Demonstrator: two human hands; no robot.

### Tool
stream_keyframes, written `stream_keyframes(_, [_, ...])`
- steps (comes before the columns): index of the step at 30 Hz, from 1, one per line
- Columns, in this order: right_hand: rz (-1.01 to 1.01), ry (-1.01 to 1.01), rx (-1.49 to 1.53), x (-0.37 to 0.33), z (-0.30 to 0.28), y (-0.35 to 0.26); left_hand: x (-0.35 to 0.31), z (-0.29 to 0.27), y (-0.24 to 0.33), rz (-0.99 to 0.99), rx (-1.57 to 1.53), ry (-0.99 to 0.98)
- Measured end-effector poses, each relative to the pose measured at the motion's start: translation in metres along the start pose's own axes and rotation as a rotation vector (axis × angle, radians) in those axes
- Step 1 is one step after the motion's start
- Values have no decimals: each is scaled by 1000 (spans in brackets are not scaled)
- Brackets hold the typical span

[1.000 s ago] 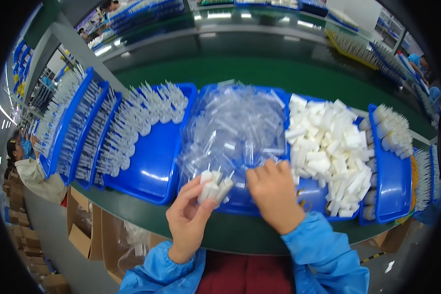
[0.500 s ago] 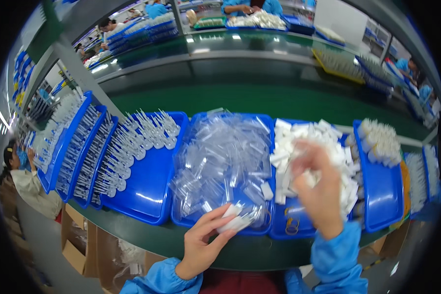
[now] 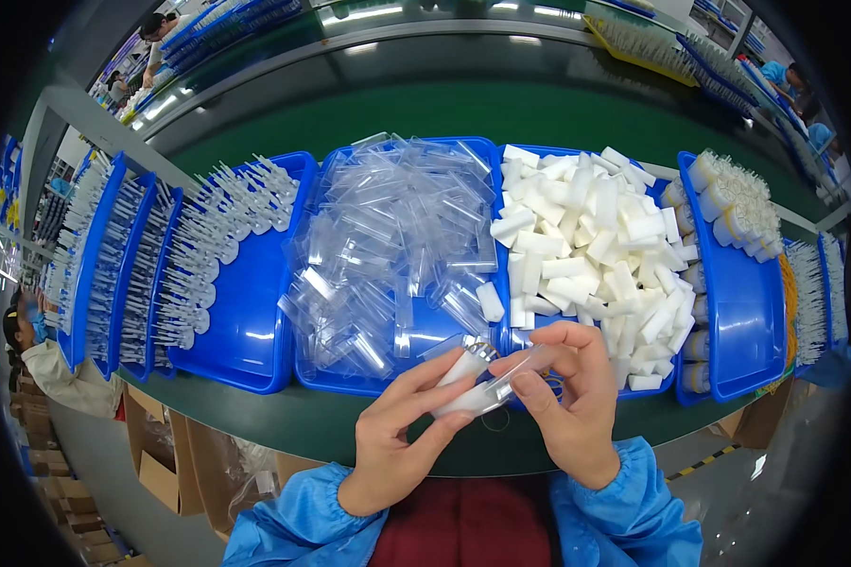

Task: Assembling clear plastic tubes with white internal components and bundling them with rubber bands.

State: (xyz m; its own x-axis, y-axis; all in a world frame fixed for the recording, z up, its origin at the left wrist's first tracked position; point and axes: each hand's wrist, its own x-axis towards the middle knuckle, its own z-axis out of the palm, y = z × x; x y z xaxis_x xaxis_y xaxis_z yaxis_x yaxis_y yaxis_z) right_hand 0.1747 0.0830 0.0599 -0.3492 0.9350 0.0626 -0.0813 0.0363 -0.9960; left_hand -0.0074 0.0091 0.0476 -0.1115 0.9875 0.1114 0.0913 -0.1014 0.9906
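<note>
My left hand [image 3: 402, 420] is closed round a white foam-like block [image 3: 465, 365] with thin metallic pins or coils at its far end. A clear plastic piece [image 3: 515, 373] spans between both hands, pinched by the thumb and fingers of my right hand [image 3: 577, 397]. Whether this clear piece wraps the block or only lies against it, I cannot tell. Both hands are over the near rims of two blue trays. One holds a heap of clear plastic sleeves [image 3: 397, 217]; the other, to its right, is heaped with white blocks [image 3: 586, 246].
A left blue tray [image 3: 246, 302] carries rows of pale pronged parts [image 3: 255, 194], with several tilted trays stacked beside it. At right, another blue tray [image 3: 742, 321] holds bundled whitish parts [image 3: 733, 203]. A green belt [image 3: 444, 99] runs behind. Open cardboard boxes [image 3: 161, 463] stand below left.
My right hand has come down and left from above the white blocks to meet my left hand, and now pinches the clear piece. The view has shifted, so the trays appear higher.
</note>
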Motion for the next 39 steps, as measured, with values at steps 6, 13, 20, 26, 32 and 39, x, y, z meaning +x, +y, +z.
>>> stream_keyframes(6, [-129, 107, 47, -13, 6, 12, 1, 7, -2, -40, -95, 25])
stream_keyframes(13, [-276, 163, -297, -21, 9, 29, -2, 7, -10, -30, -25, 64])
stream_keyframes(20, [-261, 245, -289, -30, 14, 37, -6, 20, -4, 112, 307, 122])
stream_keyframes(26, [-156, 182, -163, -22, 10, 25, -7, 14, -2, 27, 188, 54])
stream_keyframes(32, [-275, -1, -560, -13, 2, 14, -8, 15, -10, -5, 152, 110])
stream_keyframes(39, [-448, 39, -989, -18, 9, 9, -8, 20, 0, 27, 227, 18])
